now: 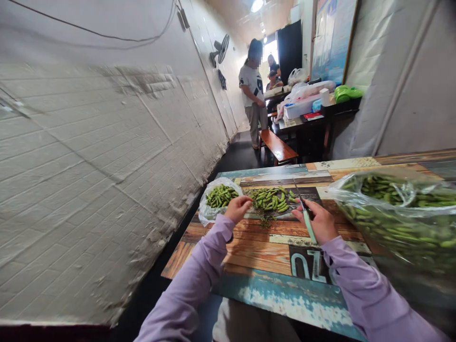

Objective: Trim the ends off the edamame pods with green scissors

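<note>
My right hand grips scissors with a pale green handle, seen nearly edge-on. Their dark, narrow blades point away from me over the table. A loose pile of green soybean pods lies left of the blades, with small trimmed bits at its near side. My left hand is at the pile's left edge, fingertips pinched together; whatever is between them is too small to make out. Just beyond that hand, an open clear plastic bag holds more pods.
A large clear plastic bag of pods stands at the table's right. The wood-patterned table ends near a white wall on the left. Behind are a wooden bench, a cluttered table, a standing person and others farther back.
</note>
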Action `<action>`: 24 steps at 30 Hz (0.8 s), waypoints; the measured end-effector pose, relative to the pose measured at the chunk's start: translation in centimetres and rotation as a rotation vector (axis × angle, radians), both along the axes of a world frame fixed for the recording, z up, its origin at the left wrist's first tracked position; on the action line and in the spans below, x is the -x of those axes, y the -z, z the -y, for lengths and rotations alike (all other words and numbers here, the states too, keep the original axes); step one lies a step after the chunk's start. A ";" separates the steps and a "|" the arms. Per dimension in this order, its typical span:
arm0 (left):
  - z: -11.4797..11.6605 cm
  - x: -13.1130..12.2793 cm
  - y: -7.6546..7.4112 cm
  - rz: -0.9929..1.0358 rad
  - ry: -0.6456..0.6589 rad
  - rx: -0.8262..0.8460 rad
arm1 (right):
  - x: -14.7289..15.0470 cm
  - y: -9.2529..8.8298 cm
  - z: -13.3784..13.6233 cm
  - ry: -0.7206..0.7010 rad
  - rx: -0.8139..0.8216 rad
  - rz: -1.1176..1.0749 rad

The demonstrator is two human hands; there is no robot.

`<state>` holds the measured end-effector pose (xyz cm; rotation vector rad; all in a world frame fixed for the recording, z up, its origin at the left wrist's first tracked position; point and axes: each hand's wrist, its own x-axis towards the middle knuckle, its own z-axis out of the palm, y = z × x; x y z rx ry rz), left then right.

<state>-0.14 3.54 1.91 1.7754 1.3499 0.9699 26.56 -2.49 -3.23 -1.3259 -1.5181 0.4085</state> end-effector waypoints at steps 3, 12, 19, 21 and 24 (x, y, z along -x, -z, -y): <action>-1.0 -2.4 0.9 -0.315 0.101 -0.157 | 0.1 0.0 -0.1 0.001 -0.004 -0.003; -4.6 -8.9 2.6 -0.726 0.082 -0.158 | 0.2 -0.3 -0.2 0.005 -0.004 -0.034; -2.7 -12.1 4.8 -0.865 0.219 -0.113 | 0.0 -0.3 -0.2 0.002 -0.005 -0.052; -1.8 -12.3 4.9 -0.807 0.303 -0.172 | 0.0 -0.4 -0.2 0.002 -0.012 -0.056; -1.6 -10.8 4.3 -0.709 0.279 -0.234 | 0.0 -0.6 -0.1 0.010 -0.011 -0.075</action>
